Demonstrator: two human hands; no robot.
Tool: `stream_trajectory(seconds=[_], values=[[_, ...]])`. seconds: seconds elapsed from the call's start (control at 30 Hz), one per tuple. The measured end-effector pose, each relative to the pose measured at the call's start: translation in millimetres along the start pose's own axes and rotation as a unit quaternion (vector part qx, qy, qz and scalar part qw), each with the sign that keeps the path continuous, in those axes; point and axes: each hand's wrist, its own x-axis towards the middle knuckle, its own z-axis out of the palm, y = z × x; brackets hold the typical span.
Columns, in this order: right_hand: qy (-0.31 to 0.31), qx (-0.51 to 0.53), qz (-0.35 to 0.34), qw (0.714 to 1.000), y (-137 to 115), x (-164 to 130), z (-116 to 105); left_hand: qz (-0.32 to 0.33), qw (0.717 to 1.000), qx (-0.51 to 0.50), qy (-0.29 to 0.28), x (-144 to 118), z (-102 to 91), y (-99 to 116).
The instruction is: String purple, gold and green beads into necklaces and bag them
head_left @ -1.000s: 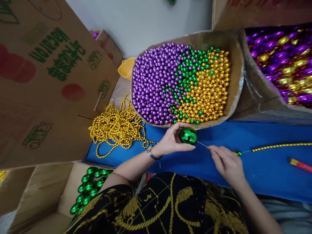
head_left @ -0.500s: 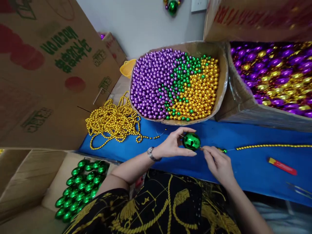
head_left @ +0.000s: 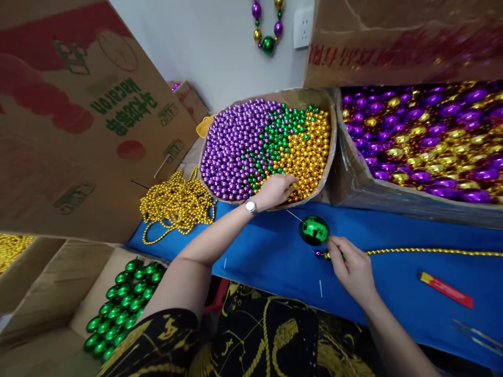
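Over the near rim of the bead box (head_left: 330,157), the left hand (head_left: 277,189) curls loosely onto gold beads (head_left: 310,152); the right hand (head_left: 351,262) pinches the strand (head_left: 432,252) beside the green ball (head_left: 314,230) on the blue table (head_left: 275,251).

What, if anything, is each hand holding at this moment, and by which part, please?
The right hand pinches the bead strand at its end, just below the big green ball. The left hand rests among the gold beads; any grasp is hidden.

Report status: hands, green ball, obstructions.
Left hand in bead tray, grip hidden. Right hand pinching strand beside green ball. Nothing blocking.
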Motion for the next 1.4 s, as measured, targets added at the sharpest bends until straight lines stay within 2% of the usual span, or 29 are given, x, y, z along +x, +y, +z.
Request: stream_trajectory(seconds=[0.1, 0.17, 0.23, 0.27, 0.3, 0.33, 0.4, 0.43, 0.47, 0.5, 0.57, 0.63, 0.77, 0.93, 1.0, 1.13, 1.2, 1.3, 1.4], values=[[0.006, -0.021, 0.000, 1.000, 5, 3, -5, -0.005, 0.992, 0.103, -0.070, 22, 9.2, 2], [0.015, -0.039, 0.003, 0.999, 6, 5, -7, -0.012, 0.993, 0.098, -0.063, 26, 10.5, 4], [0.029, -0.058, 0.007, 0.998, 6, 5, -8, -0.028, 1.000, -0.001, -0.015, 21, 7.8, 7], [0.038, -0.066, 0.011, 0.997, 5, 4, -8, -0.043, 0.994, -0.096, 0.018, 15, 5.6, 9], [0.046, -0.073, 0.015, 0.996, 4, 3, -8, -0.062, 0.973, -0.215, 0.049, 8, 3.3, 12], [0.052, -0.080, 0.018, 0.995, 3, 2, -7, -0.085, 0.932, -0.344, 0.071, 0, 1.1, 15], [0.056, -0.093, 0.016, 0.994, 0, 0, -6, -0.128, 0.807, -0.570, 0.087, -19, -2.0, 22], [0.055, -0.099, 0.013, 0.993, -1, 0, -6, -0.145, 0.744, -0.646, 0.085, -29, -2.8, 26], [0.054, -0.105, 0.008, 0.993, -3, 0, -5, -0.157, 0.694, -0.698, 0.082, -38, -3.1, 30], [0.052, -0.110, 0.002, 0.993, -5, 0, -4, -0.165, 0.659, -0.730, 0.082, -45, -3.1, 34], [0.051, -0.117, -0.011, 0.992, -8, 1, -3, -0.170, 0.628, -0.754, 0.089, -57, -2.5, 40], [0.050, -0.122, -0.023, 0.991, -10, 2, -2, -0.164, 0.629, -0.753, 0.100, -64, -2.0, 43], [0.045, -0.137, -0.051, 0.988, -9, 0, -6, -0.149, 0.659, -0.727, 0.120, -70, -2.3, 44], [0.063, -0.209, -0.083, 0.972, -5, -6, -3, -0.102, 0.749, -0.635, 0.159, -73, 0.6, 47], [0.059, -0.206, -0.066, 0.975, -5, -8, 5, -0.102, 0.768, -0.615, 0.148, -75, 5.9, 51], [0.031, -0.135, -0.001, 0.990, 0, -13, 24, -0.149, 0.763, -0.617, 0.124, -79, 22.4, 54], [0.003, -0.114, 0.019, 0.993, 6, -14, 29, -0.164, 0.770, -0.604, 0.122, -79, 29.7, 52], [-0.036, -0.095, 0.023, 0.995, 12, -16, 28, -0.169, 0.778, -0.595, 0.110, -78, 35.2, 50], [-0.049, -0.079, 0.039, 0.995, 14, -18, 23, -0.176, 0.762, -0.614, 0.104, -76, 36.5, 52]])
